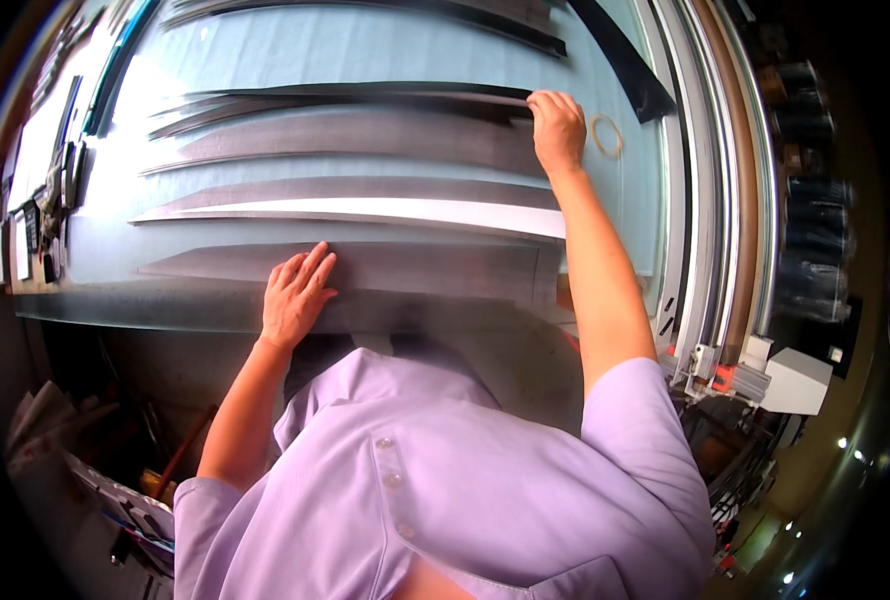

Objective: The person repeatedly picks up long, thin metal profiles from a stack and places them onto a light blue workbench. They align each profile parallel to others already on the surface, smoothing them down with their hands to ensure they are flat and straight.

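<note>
My right hand reaches far forward, fingers closed on the right end of a long dark strip. That strip lies across the table above a few other tapered dark strips. Flat and with its fingers stretched out, my left hand rests on the nearest dark grey, translucent tapered sheet by the table's front edge. Between the hands lie another grey sheet and a long white strip on a dark sheet. What the sheets are made of I cannot tell.
The pale blue table carries more dark strips at the back and a black strip at far right. A thin tan ring lies beside my right hand. Metal rails run along the right; tools line the left edge.
</note>
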Demonstrator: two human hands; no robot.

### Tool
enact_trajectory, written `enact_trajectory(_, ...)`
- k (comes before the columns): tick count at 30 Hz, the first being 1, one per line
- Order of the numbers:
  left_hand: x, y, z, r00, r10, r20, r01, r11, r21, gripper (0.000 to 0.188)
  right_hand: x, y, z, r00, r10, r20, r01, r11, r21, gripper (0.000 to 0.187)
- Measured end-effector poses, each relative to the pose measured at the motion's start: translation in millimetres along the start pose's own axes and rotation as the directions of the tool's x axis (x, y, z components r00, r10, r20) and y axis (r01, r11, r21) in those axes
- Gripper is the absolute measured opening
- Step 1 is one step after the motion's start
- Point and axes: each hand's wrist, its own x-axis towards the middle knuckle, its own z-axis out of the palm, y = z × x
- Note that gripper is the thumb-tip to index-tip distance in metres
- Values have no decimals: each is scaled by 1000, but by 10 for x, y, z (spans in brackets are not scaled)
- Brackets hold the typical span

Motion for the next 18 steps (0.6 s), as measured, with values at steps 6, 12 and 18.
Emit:
enact_trajectory(6,371,532,-240,982,-50,-184,45,999,-27,84,-1023,-1218,-974,949,-309,64,266,894,361,14)
enact_trajectory(12,701,809,-198,939,-8,344,122,942,-311,20,-1939,-1227,-1461,919,170,355,-339,800,494,22)
enact_trajectory(18,1509,1364,138,625,-91,775,458,847,-270,32,-2434,-68,-1359,793,398,462,-528,828,192,26)
